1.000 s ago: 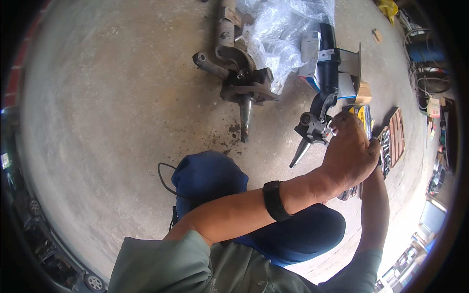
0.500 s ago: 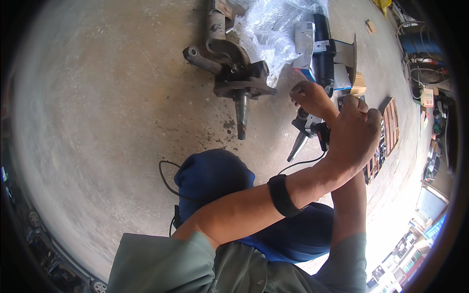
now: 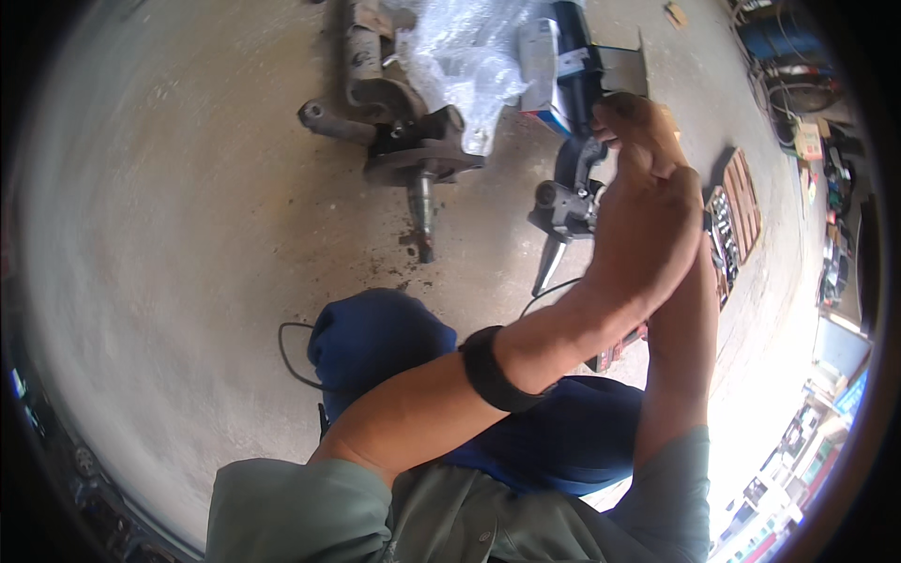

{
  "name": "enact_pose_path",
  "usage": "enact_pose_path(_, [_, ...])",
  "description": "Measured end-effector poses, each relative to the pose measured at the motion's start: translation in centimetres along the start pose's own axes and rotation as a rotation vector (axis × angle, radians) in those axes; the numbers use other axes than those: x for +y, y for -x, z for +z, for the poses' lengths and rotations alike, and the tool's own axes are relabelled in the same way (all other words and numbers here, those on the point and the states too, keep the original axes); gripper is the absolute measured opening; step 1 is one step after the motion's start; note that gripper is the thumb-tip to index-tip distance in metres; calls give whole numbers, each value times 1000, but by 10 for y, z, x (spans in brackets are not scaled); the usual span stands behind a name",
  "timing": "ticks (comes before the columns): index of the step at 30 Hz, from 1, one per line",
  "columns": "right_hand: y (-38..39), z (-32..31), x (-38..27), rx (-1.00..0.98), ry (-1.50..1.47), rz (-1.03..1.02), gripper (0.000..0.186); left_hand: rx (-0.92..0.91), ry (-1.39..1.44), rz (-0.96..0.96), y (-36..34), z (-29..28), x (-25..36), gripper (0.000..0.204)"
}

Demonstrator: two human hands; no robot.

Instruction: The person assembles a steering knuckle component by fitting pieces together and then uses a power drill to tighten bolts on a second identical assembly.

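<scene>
My left hand point(image 3: 652, 220), reached out across my body, is curled, its fingertips turned from view. Just beyond it my right hand point(image 3: 643, 127) is closed with bent fingers, over the right side of a black shock absorber point(image 3: 579, 70). What either hand holds, if anything, I cannot make out. Beside my left hand lies a newer steering knuckle point(image 3: 566, 211) with a bright tapered spindle point(image 3: 549, 267). To the left rests a worn, greasy steering knuckle point(image 3: 413, 150), its spindle pointing toward me.
Bubble wrap point(image 3: 460, 56) and an opened cardboard box point(image 3: 540, 80) lie at the far side. On the right is a tool case point(image 3: 727, 235) with metal tools. A black cable point(image 3: 293, 352) runs by my blue-clad knee point(image 3: 380, 333). Dark stains mark the concrete floor.
My right hand has moved away from me and right, over the shock absorber's side. My left hand has moved slightly left and now nearly meets it. The view has shifted, so floor things sit further left.
</scene>
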State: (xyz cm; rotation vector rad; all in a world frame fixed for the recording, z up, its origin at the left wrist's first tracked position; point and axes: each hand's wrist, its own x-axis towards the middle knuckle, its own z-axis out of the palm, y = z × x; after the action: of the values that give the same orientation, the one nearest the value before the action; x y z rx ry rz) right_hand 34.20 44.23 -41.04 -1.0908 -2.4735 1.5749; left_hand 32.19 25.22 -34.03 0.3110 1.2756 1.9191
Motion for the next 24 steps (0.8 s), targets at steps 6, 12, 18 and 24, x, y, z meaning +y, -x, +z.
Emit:
enact_pose_path(6, [14, -35, 11, 146, -56, -13, 36, 129, 280, -114, -25, -53, 45, 26])
enact_pose_path(12, [13, -36, 35, 167, -115, -38, 39, 233, 268, -92, -35, -84, 65, 24])
enact_pose_path(18, [8, -43, 43, 198, -197, -54, 39, 396, -50, -309, -33, -66, -23, 16])
enact_pose_path(24, [6, -25, 31, 283, -265, -8, 31, 373, -584, -930, 0, -163, -205, 14])
